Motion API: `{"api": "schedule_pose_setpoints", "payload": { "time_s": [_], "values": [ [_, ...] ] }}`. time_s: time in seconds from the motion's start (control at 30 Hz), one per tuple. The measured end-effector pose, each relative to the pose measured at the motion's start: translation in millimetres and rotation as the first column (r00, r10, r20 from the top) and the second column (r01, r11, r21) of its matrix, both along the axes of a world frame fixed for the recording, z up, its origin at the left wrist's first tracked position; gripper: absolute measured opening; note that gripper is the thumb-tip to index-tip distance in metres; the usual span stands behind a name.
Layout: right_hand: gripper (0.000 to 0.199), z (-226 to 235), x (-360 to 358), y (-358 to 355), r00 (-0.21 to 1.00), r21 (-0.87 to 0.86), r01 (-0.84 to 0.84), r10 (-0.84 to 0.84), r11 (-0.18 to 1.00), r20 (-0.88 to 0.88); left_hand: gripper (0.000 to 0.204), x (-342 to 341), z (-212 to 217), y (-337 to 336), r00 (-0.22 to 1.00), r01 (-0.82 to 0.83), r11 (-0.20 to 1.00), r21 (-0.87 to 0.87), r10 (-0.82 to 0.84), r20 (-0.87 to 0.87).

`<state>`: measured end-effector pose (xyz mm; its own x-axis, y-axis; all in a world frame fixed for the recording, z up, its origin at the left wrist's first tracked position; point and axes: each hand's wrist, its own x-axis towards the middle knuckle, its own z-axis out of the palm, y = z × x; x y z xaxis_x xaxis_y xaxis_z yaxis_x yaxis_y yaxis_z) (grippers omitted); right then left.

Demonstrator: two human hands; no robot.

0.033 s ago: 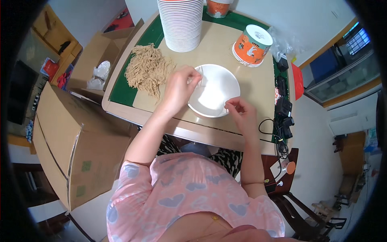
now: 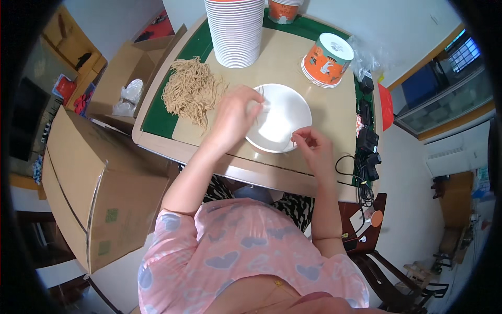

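A white round bowl stands on the table in front of me, its inside facing up. My left hand is over its left rim, with thumb and forefinger apart. A thin pale line shows by the left fingertips, too fine to name. At the near right rim, my right hand has thumb and forefinger pinched together; what lies between them is too small to make out. Left of the bowl, next to my left hand, lies a heap of tan noodle-like strands.
Beyond the bowl rises a tall stack of white-rimmed paper tubs. Upside-down orange tubs stand at the far right, a clear plastic bag behind them. Black adapters and cables line the right edge. Large cardboard boxes stand left of the table.
The thumb and forefinger of my left hand have parted a little at the bowl's left rim. My right hand and the bowl look nearly unmoved.
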<state>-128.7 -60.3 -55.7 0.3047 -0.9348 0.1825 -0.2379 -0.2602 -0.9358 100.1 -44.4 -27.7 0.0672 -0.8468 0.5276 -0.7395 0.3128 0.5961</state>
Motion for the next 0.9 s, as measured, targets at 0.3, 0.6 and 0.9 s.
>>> {"api": "schedule_pose_setpoints", "payload": {
  "time_s": [0.3,0.6,0.9],
  "values": [
    [0.008,6,3,2,0.999,0.031,0.004,-0.003,1.000,-0.047,0.017,-41,4,14,0.871,0.480,0.803,0.352,-0.485,-0.081],
    [0.006,-10,1,2,0.995,0.013,0.047,-0.048,0.999,0.084,0.007,-45,5,10,0.865,0.476,0.790,0.385,-0.341,-0.369],
    [0.008,0,4,2,0.993,0.094,0.047,-0.057,0.994,0.108,0.029,-36,6,14,0.862,0.456,0.883,0.112,-0.469,0.194]
  ]
}}
